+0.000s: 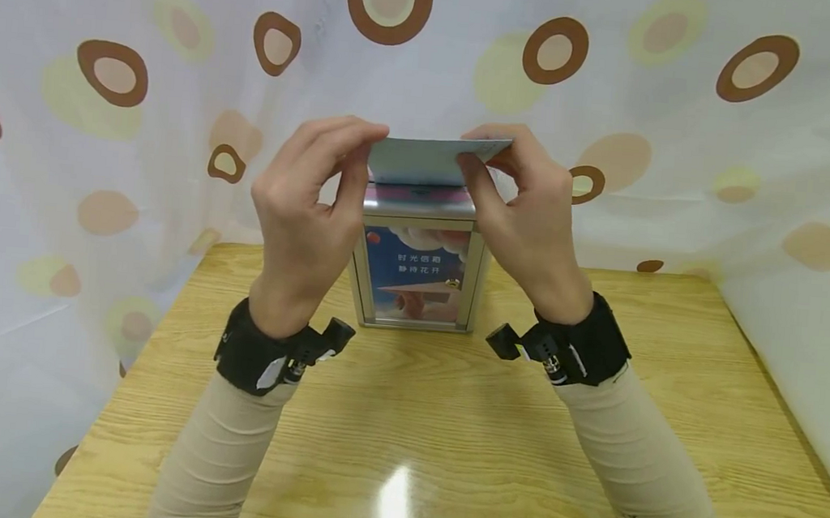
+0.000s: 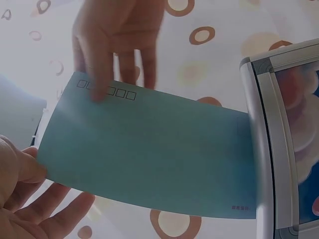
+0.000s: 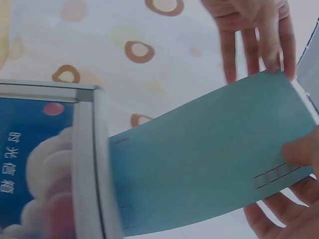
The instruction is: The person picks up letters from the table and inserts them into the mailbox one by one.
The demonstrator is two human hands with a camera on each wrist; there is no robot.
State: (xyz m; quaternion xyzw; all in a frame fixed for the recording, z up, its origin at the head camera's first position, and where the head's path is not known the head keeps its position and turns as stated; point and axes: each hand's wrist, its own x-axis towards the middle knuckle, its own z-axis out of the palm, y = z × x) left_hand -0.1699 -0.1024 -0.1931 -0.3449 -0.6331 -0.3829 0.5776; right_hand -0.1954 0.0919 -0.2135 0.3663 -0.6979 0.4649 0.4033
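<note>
A pale blue-green envelope (image 1: pixel 417 163) stands on edge over the top of a silver-framed letter box (image 1: pixel 419 206). My left hand (image 1: pixel 310 202) pinches one upper corner between thumb and fingers. At the other upper corner my right hand (image 1: pixel 528 211) pinches the paper, its thumb over a row of printed postcode squares. In the left wrist view the envelope (image 2: pixel 149 144) bows slightly, and its lower end meets the metal top edge of the letter box (image 2: pixel 256 149). The right wrist view shows the same end of the envelope (image 3: pixel 209 159) right at the box's edge, which hides whatever lies beyond.
The letter box's blue front panel (image 1: pixel 412 299) bears white lettering and a cloud picture. It stands on a wood-grain table (image 1: pixel 389 403) near the back edge. A white curtain (image 1: pixel 459 75) with brown and yellow rings hangs behind and at both sides.
</note>
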